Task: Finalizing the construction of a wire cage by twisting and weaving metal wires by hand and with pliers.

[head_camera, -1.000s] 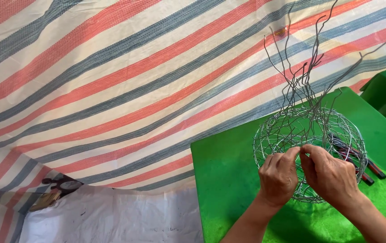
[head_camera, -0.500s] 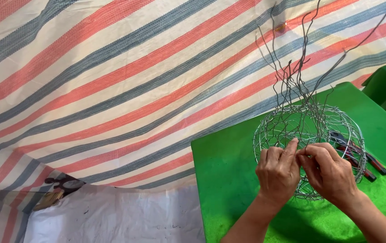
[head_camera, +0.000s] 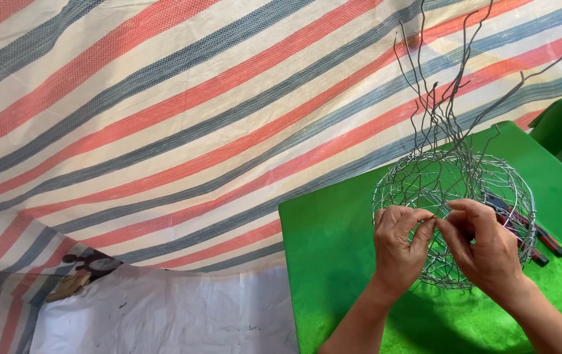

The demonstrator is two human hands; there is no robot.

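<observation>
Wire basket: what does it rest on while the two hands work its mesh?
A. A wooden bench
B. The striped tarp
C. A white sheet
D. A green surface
D: the wire basket sits on the green surface, with the left hand and right hand pinching its mesh at the near side; the striped tarp lies beyond.

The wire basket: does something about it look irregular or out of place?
Yes. Loose wire ends stick up crooked from the wire basket, unwoven. Both hands pinch strands at its near side. Pliers lie behind.
</observation>
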